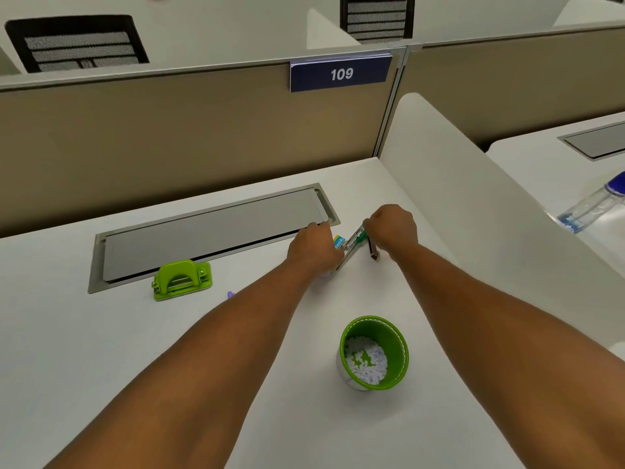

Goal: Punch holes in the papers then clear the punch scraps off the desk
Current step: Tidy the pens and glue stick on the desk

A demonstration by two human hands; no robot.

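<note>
Head view: both hands are out at the far side of the counter (101, 350). The right hand (392, 231) has its grip clenched round a small green-and-metal tool (356, 239), hard to say what exactly, and the left hand (314, 247) pinches its lower end. The green hole punch (182, 279) sits well off to the left of the grips, untouched. Nearer the person than the grips, the green cup (374, 353) holds white punch scraps (365, 363). No papers that I can see. Looks like the clearing stage to me; next is probably putting that tool down.
</note>
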